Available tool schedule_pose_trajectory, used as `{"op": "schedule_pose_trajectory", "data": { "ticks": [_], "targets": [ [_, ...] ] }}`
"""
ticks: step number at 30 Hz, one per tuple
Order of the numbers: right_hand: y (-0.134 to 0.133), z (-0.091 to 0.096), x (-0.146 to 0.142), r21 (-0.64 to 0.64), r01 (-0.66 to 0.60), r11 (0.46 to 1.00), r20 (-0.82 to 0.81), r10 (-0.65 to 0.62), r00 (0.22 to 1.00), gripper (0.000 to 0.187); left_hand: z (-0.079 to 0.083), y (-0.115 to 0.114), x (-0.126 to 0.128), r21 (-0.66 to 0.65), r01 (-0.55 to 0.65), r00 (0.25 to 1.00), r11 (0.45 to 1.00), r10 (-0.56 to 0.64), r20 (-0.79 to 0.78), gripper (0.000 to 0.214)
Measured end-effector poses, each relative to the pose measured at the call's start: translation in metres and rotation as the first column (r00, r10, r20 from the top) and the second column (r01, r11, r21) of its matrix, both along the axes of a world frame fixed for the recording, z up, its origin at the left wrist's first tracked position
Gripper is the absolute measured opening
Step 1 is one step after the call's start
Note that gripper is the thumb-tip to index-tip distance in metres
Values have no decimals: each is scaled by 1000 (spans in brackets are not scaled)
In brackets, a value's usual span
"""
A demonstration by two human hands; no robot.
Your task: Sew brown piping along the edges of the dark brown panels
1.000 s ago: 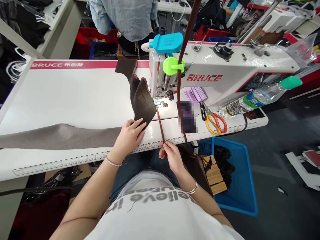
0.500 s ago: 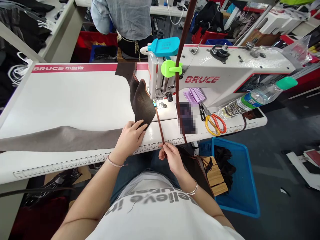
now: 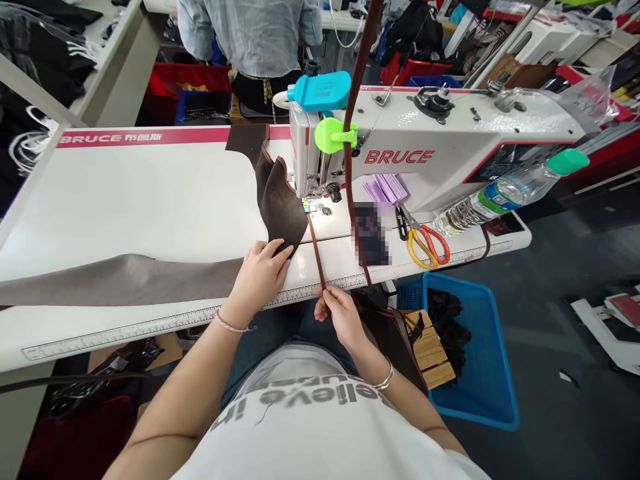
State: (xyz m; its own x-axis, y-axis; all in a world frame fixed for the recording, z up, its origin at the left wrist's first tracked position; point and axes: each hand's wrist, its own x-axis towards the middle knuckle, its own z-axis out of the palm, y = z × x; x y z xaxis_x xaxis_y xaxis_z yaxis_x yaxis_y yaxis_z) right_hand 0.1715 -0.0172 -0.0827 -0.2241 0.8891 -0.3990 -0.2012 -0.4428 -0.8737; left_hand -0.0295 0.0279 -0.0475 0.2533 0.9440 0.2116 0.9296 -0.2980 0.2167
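Note:
My left hand [image 3: 264,273] lies with fingers spread on a dark brown leather-like piece [image 3: 283,208], near the table's front edge. That piece runs back beside the needle of a white sewing machine [image 3: 400,143] and bunches into folds there. A grey-brown length of material [image 3: 135,280] stretches left from under my hand. A narrow brown binding strip [image 3: 316,248] comes from the presser foot [image 3: 307,207] toward me. At the table edge my right hand [image 3: 340,310] pinches this strip between thumb and fingers. The foot partly hides where strip and piece meet.
Right of the needle lie purple slips [image 3: 385,189], scissors [image 3: 427,243] and a plastic bottle [image 3: 493,197]. Another brown strip [image 3: 349,167] hangs down in front of the machine. A blue basket [image 3: 487,360] stands below at right. Behind the machine is a person [image 3: 255,37].
The view has shifted slightly, with the machine a little further left. Both hands keep their hold and place. More of the co-worker's sleeve shows behind the machine.

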Motion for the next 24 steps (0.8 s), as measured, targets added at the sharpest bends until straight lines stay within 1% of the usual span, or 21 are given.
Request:
{"op": "schedule_pose_trajectory", "data": {
  "ticks": [8, 15, 24],
  "targets": [
    [-2, 1, -4, -4, -17, 1000, -14, 17, 1000, 36, 1, 1, 7, -4, 3, 999, 1000, -3, -32, 41],
    [-1, 3, -5, 10, -39, 999, -18, 40, 999, 35, -3, 2, 13, -8, 30, 1000, 1000, -30, -2, 41],
    [-1, 2, -10, 36, -62, 997, -25, 63, 998, 37, -1, 7, 23, -59, 61, 998, 996, -61, -5, 43]
  ]
}}
